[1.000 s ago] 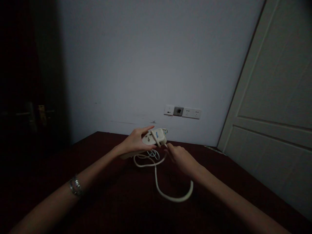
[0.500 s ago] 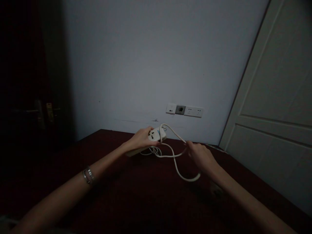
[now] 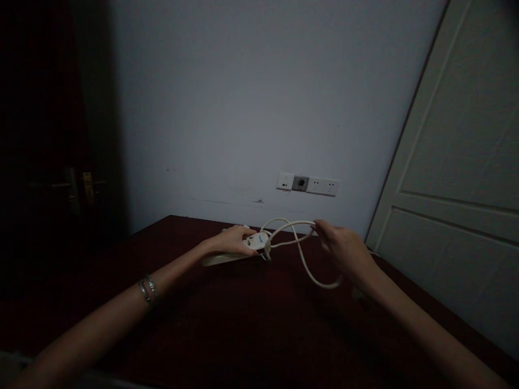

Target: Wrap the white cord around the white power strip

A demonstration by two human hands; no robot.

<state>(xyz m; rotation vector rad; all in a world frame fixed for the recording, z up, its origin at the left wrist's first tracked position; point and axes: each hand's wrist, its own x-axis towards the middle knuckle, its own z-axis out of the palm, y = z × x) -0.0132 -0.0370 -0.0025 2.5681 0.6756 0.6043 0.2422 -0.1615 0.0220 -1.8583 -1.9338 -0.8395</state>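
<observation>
My left hand point(image 3: 232, 241) is closed around a white power strip point(image 3: 256, 241), thumb and fingers on either side of its socket end. Its long body runs back under the hand toward the left, partly hidden. From the right end of the strip comes a white cable point(image 3: 292, 223), looped over itself in the air. My right hand point(image 3: 343, 243) pinches that cable between thumb and fingers, to the right of the strip. A loose loop of the cable hangs below and left of the right hand. Where the plug is, I cannot make out.
Beneath my hands lies a dark red tabletop point(image 3: 251, 324). Behind it, a row of wall sockets point(image 3: 323, 186) is set in the pale wall. A panelled white door point(image 3: 454, 232) stands at right, and a dark door with a handle point(image 3: 88, 186) at left.
The power strip has been lowered and turned flatter in my left hand. My right hand has moved up and to the right with the cable, drawing its upper loop out sideways.
</observation>
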